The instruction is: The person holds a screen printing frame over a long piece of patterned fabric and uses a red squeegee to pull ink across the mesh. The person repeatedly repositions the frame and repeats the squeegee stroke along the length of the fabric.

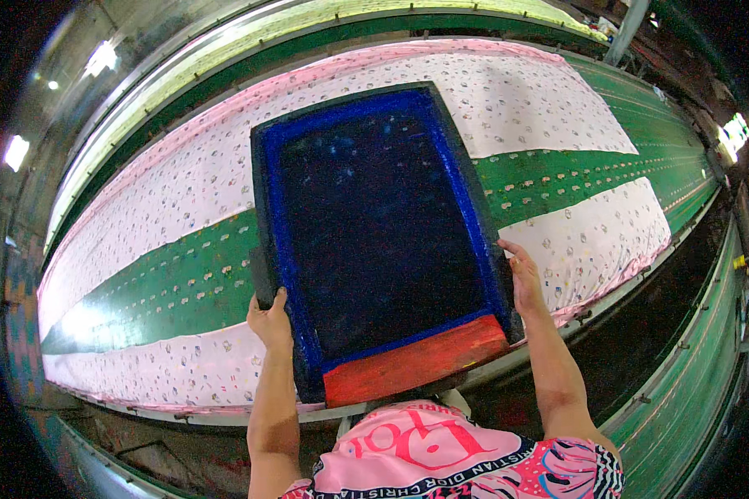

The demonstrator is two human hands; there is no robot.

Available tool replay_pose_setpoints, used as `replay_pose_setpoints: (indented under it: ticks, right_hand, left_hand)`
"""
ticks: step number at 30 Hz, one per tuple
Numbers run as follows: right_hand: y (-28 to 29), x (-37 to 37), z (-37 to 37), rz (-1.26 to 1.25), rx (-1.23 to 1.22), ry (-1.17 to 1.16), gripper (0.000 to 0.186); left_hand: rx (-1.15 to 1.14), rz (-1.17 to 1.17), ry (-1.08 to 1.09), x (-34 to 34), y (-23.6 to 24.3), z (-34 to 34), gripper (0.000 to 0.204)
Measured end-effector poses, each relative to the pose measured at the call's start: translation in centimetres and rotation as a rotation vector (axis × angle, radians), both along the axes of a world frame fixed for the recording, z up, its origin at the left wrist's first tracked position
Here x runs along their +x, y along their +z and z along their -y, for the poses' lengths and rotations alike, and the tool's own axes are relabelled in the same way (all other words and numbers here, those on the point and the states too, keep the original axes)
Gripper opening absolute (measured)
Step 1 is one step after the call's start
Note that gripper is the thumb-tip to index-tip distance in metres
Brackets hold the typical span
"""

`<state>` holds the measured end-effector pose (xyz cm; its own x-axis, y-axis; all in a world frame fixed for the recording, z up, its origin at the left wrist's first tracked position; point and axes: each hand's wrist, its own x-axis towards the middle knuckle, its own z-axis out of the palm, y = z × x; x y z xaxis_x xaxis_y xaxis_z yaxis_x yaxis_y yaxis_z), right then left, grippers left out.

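Note:
In front of me is a large screen-printing frame (374, 224), held by both side edges over a long table. Its mesh is nearly black, bordered by a rough blue band and dark outer bars. A red strip (416, 362) crosses the end nearest my body. My left hand (270, 320) grips the left bar beside a small dark block (262, 276), thumb on top. On the opposite bar, my right hand (520, 279) has its fingers closed round the edge. Printed white-and-pink cloth (195, 170) lies beneath the frame, partly hidden by it.
A green table top (175, 279) with rows of small printed motifs shows between two cloth strips. More cloth (595, 233) lies on the right. Another green table (682, 366) stands beyond a dark gap at right, and a metal post (628, 33) rises at the far right.

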<state>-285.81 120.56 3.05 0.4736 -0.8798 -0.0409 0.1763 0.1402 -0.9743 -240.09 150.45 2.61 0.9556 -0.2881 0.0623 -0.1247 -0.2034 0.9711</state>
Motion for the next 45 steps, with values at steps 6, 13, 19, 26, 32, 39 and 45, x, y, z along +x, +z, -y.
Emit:
replay_pose_setpoints:
  ticks: [6,13,19,26,32,39,45]
  right_hand:
    - [-0.1,-3.1,1.0,-0.01,0.012,-0.017,0.079]
    - [0.4,-4.9,1.9,-0.026,-0.009,0.054,0.084]
    - [0.0,-6.1,2.1,-0.177,-0.104,0.092,0.087]
    - [0.3,-5.8,0.6,-0.297,-0.126,0.019,0.085]
    - [0.9,-7.1,-1.0,-0.459,-0.062,-0.091,0.073]
    - [0.1,-6.7,-1.5,-0.578,-0.085,-0.116,0.072]
    - [6.5,-3.2,-6.0,-1.097,-0.948,0.199,0.064]
  left_hand:
    - [0.066,0.006,-0.015,-2.9,1.1,2.3,0.023]
    - [0.114,0.021,-0.01,-4.1,0.9,4.0,0.022]
    - [0.204,0.001,-0.011,-4.3,0.5,4.8,0.025]
    - [0.162,-0.048,-0.028,-3.9,-1.4,4.8,0.026]
    - [0.249,-0.043,-0.03,-4.3,-1.0,5.2,0.026]
    - [0.317,-0.025,-0.003,-4.6,-1.1,5.4,0.033]
    - [0.359,0.046,-0.03,-3.9,-2.6,4.5,0.042]
